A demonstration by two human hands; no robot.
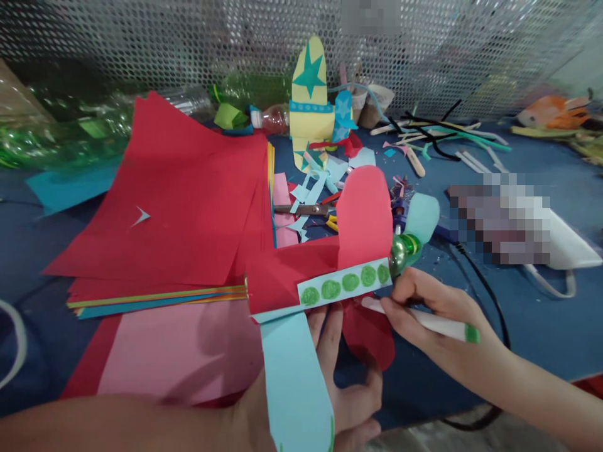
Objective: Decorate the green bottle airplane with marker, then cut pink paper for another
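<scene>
A toy airplane [287,270], made from a green plastic bottle wrapped in red paper, is tilted in front of me. It has red wings, light blue tail pieces and a pale strip [346,282] with a row of green scribbled dots. My left hand [351,398] grips it from below, partly hidden behind a light blue flap [294,376]. In my right hand [433,298] is a white marker [440,323] with a green end. Its tip is close to the red paper just below the dotted strip; whether they touch I cannot tell.
Left of the airplane lies a stack of red and coloured paper [188,207]. Scissors [306,209] and paper scraps are behind it. A yellow paper rocket [311,94] stands farther back. To the right are a black cord [490,301], pipe cleaners [433,135] and a blurred-out object.
</scene>
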